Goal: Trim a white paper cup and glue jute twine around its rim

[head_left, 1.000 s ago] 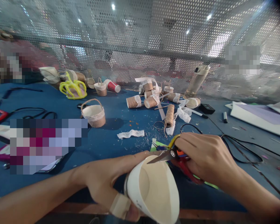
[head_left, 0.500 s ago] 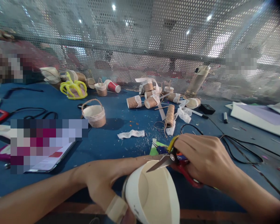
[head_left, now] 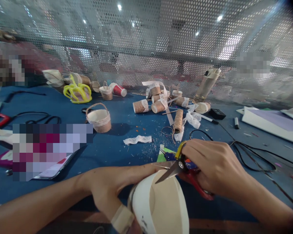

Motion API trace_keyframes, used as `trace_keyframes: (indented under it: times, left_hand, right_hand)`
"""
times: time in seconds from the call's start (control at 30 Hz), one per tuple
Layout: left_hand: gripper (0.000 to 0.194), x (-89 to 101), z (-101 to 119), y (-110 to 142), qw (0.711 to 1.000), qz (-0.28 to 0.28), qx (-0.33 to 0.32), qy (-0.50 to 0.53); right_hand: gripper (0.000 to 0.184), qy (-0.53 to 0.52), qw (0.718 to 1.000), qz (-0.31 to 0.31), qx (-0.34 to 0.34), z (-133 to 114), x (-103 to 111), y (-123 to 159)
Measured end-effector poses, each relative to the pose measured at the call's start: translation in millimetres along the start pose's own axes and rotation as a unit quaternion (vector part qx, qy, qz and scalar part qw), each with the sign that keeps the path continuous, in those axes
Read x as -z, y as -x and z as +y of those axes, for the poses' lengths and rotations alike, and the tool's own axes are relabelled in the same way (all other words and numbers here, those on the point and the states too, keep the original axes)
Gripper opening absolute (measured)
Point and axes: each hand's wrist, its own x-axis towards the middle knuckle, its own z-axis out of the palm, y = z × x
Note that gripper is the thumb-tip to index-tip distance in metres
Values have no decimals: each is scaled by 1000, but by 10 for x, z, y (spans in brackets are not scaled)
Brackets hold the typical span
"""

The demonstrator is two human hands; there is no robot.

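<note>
My left hand point(head_left: 112, 188) is wrapped round a white paper cup point(head_left: 142, 203), tilted so that its cream inside shows. A beige bandage point(head_left: 122, 218) covers part of the thumb. My right hand point(head_left: 210, 165) grips red-and-yellow handled scissors point(head_left: 171, 171) with their blades parted. One blade reaches over the cup's mouth and the other lies along its outer side, at the rim nearest my right hand. Beyond the scissors are a green piece point(head_left: 169, 150) and a pointed blue-handled tool, partly hidden by my right hand.
On the blue table point(head_left: 122, 165) stands a small twine-handled basket point(head_left: 100, 121). Several twine-wrapped cups point(head_left: 158, 106), a twine spool point(head_left: 178, 121) and a lace strip point(head_left: 138, 140) lie beyond. A phone or tablet point(head_left: 56, 172) is at left, black cable point(head_left: 254, 165) at right, a bottle point(head_left: 207, 85) behind.
The scissors have shifted slightly right and down at the cup's rim, and the cup has turned or tilted a little. My left hand keeps its hold.
</note>
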Motion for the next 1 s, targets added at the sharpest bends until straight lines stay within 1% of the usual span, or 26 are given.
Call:
trace_keyframes:
  times: [0.1,0.17,0.23,0.3,0.37,0.43,0.5,0.53,0.63,0.67,0.7,0.73,0.8,0.87,0.93,0.97,1.0]
  left_hand:
    - [80,22,65,15,1000,-12,18,-13]
    - [75,42,109,44,998,-23,49,-11]
    - [76,54,154,68,995,-36,88,6]
    - [72,52,199,74,989,-59,119,58]
    - [63,39,238,65,980,-72,143,122]
    - [60,23,263,53,970,-67,165,163]
    - [63,8,260,48,966,-55,177,178]
    - [61,1,245,49,965,-52,179,187]
    - [53,-27,143,58,956,-41,150,248]
    - [63,-37,98,62,950,-37,111,290]
    - [74,-47,54,65,943,-43,105,313]
    - [79,-55,15,67,941,-35,105,320]
    - [84,-67,-37,68,939,-7,103,329]
    - [82,-73,-52,55,937,24,86,339]
    - [78,-75,-46,26,931,52,56,356]
    - [74,-73,-42,5,927,61,42,367]
    - [70,-69,-39,-15,921,54,28,385]
  right_hand:
    - [19,-7,1000,-3,7,4,-12,-12]
    - [20,-11,1000,-6,11,1,-17,-19]
    - [20,-13,1000,-10,12,-4,-22,-21]
    - [19,-15,1000,-17,5,-7,-28,-19]
    - [17,-17,1000,-24,-4,-7,-37,-16]
    - [15,-24,999,-30,-15,-6,-47,-13]
    - [15,-37,998,-38,-26,-3,-54,-7]
    - [15,-42,998,-43,-30,-2,-55,-1]
    - [14,-33,997,-56,-42,5,-58,21]
    - [15,-22,997,-62,-46,7,-58,29]
    - [15,-9,996,-67,-51,8,-59,37]
    - [15,1,996,-72,-56,9,-60,44]
    - [14,8,995,-78,-66,9,-62,57]
    - [14,6,994,-73,-78,7,-64,63]
    - [15,7,993,-65,-95,5,-70,63]
    - [15,10,992,-64,-105,5,-75,61]
    - [16,16,991,-63,-114,6,-80,58]
